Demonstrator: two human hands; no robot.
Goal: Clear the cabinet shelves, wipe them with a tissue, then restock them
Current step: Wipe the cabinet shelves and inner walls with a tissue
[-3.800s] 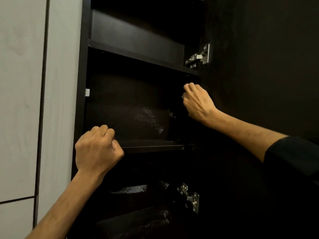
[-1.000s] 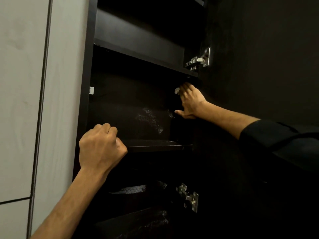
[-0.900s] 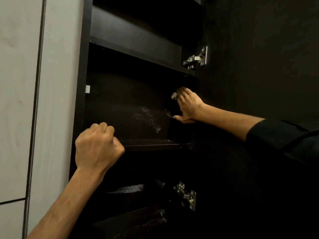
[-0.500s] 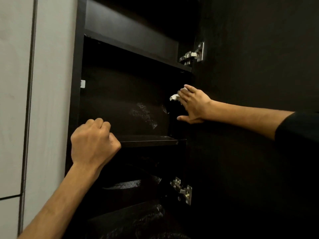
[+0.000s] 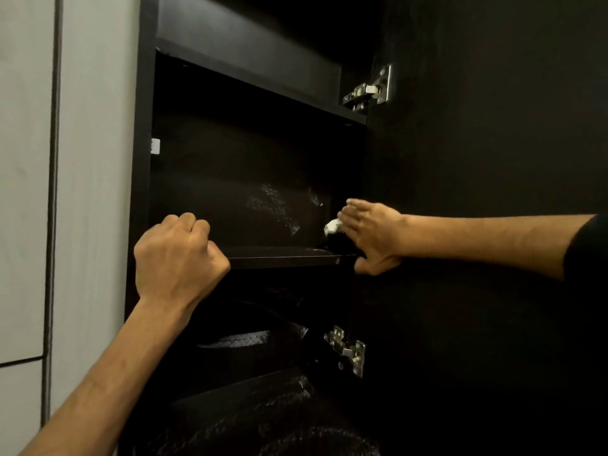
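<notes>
A dark cabinet stands open with a middle shelf (image 5: 286, 256) that looks bare. My right hand (image 5: 371, 235) presses a small white tissue (image 5: 332, 226) against the right inner wall, just above the shelf's right end, thumb below the shelf edge. My left hand (image 5: 177, 255) is a closed fist resting at the shelf's front left edge; whether it grips the edge is hidden. A pale smudge (image 5: 273, 207) shows on the back panel.
The open cabinet door (image 5: 477, 159) fills the right side, held by an upper hinge (image 5: 368, 90) and a lower hinge (image 5: 348, 352). An upper shelf (image 5: 263, 87) sits overhead. Dark bagged items (image 5: 250, 337) lie on the lower shelves. A pale panel (image 5: 85, 159) borders the left.
My right hand has slid the tissue down the right inner wall from just under the upper shelf to the middle shelf's level. My left fist has stayed in place.
</notes>
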